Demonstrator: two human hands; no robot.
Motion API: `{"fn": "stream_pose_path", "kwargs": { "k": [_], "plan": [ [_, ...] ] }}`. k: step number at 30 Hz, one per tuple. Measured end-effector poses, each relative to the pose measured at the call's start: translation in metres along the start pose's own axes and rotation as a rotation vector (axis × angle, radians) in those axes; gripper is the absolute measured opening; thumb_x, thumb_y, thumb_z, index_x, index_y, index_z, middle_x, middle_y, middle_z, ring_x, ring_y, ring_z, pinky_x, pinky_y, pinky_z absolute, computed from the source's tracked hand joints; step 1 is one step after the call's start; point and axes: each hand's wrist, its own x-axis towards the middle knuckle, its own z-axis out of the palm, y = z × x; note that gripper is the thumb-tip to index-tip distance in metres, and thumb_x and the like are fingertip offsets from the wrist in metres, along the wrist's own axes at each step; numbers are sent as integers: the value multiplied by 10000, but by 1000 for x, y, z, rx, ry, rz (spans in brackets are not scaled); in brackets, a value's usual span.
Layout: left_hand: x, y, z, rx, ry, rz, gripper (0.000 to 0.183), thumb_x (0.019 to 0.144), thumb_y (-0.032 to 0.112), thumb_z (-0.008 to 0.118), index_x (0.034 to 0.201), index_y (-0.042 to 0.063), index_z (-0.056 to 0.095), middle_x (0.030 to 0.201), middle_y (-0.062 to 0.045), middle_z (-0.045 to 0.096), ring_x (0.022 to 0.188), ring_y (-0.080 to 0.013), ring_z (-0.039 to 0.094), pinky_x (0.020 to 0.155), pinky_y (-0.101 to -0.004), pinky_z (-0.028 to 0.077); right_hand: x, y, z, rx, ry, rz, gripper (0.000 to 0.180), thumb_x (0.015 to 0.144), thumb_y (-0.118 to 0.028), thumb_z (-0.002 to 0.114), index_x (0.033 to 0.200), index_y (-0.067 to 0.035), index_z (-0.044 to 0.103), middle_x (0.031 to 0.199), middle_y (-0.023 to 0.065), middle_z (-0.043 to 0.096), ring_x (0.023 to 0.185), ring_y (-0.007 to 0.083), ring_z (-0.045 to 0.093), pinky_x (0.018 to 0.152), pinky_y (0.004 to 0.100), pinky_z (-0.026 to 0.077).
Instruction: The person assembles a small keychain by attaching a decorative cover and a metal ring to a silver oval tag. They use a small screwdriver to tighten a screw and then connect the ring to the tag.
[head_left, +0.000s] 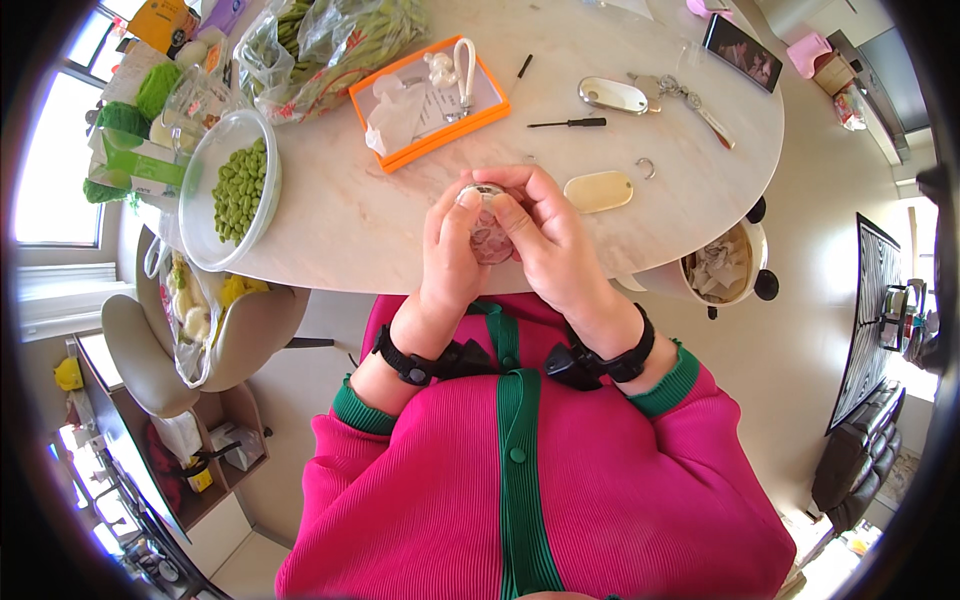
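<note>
Near the table's front edge, my left hand (456, 244) and my right hand (551, 236) hold a small oval object (491, 238) between them. It has a silvery upper rim and a glossy pinkish, patterned face, and my thumbs press on its upper end. My fingers cover its sides, so I cannot tell exactly what it is. Right of my hands lies a flat cream oval cover (598, 192), with a small metal ring (646, 168) beside it. Farther back are a black-handled screwdriver (567, 123), a silver-rimmed oval shell (613, 96) and a bunch of keys (679, 90).
An orange-rimmed box (442, 142) holds a white braided strap (465, 71) and a bear charm. To the left are a plastic bowl of shelled green beans (238, 191) and a bag of pods (330, 52). A phone (742, 52) stands at the back right; a waste bin (720, 266) is below.
</note>
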Motion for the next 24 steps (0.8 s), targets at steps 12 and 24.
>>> {"fn": "stream_pose_path", "kwargs": {
  "k": [12, 24],
  "plan": [
    [-1, 0, -11, 141, 21, -36, 377, 920, 272, 396, 962, -42, 601, 853, -112, 656, 718, -177, 625, 629, -285, 497, -5, -3, 10, -22, 14, -6, 205, 1029, -106, 535, 1210, -11, 550, 1025, 75, 651, 954, 114, 640, 832, 256, 521],
    [-6, 2, -5, 177, 70, 24, 302, 970, 228, 429, 959, -23, 595, 843, -65, 637, 715, -122, 604, 613, -253, 481, -4, -2, 11, -121, -5, -20, 204, 1032, -77, 488, 1222, -11, 519, 1061, 105, 634, 953, 159, 627, 833, 288, 511]
  ]
}}
